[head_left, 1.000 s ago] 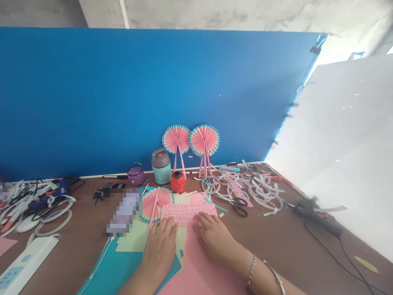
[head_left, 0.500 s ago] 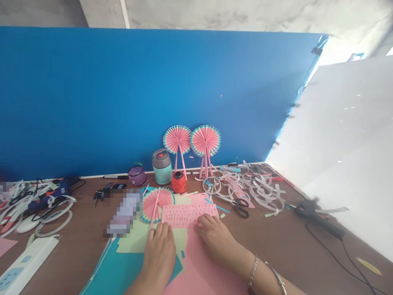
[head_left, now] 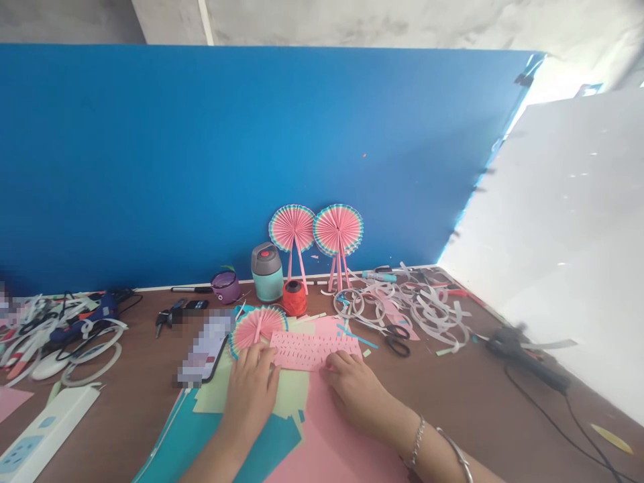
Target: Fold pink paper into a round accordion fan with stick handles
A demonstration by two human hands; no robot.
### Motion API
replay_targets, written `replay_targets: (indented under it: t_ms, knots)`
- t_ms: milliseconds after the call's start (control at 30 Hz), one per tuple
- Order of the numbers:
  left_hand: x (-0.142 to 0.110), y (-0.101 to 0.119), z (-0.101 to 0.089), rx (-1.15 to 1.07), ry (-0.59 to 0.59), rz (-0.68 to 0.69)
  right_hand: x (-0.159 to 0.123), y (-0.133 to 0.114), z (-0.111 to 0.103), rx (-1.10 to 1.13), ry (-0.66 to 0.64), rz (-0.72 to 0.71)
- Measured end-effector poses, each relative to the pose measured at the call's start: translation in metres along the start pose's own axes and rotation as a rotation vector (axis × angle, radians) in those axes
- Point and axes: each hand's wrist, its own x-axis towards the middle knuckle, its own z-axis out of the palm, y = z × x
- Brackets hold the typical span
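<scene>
A pink paper strip (head_left: pixel 309 350) covered in rows of short dark marks lies on stacked coloured paper in front of me. My right hand (head_left: pixel 359 389) has its fingers curled in and pinching the strip's lower right edge. My left hand (head_left: pixel 251 386) reaches over the strip's left end, fingers stretched out and flat, thumb apart. It covers the lower part of a round pleated paper fan (head_left: pixel 246 327), pink with a blue-green rim. Beneath are a large pink sheet (head_left: pixel 332 443), a pale green sheet (head_left: pixel 211 399) and a teal sheet (head_left: pixel 194 436).
Two finished-looking pleated fans (head_left: pixel 338 229) lean against the blue partition (head_left: pixel 201 154). Nearby stand a teal jar (head_left: pixel 267 278), a red spool (head_left: pixel 294 298) and a purple cup (head_left: pixel 226 287). Scissors (head_left: pixel 397 341), white strips (head_left: pixel 437 308), a glue gun (head_left: pixel 528 359), a phone (head_left: pixel 206 352) and a power strip (head_left: pixel 43 433) surround the paper.
My left hand has shifted up and left, from the strip's lower edge to over the fan's handle. My right hand stays at the strip's lower right edge.
</scene>
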Motion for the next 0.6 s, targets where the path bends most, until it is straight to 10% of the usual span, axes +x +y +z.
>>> replay_targets:
  t_ms: [600]
  knots:
    - [0.008, -0.015, -0.006, -0.048, -0.167, -0.060, 0.001, 0.008, 0.004, 0.079, 0.059, 0.012]
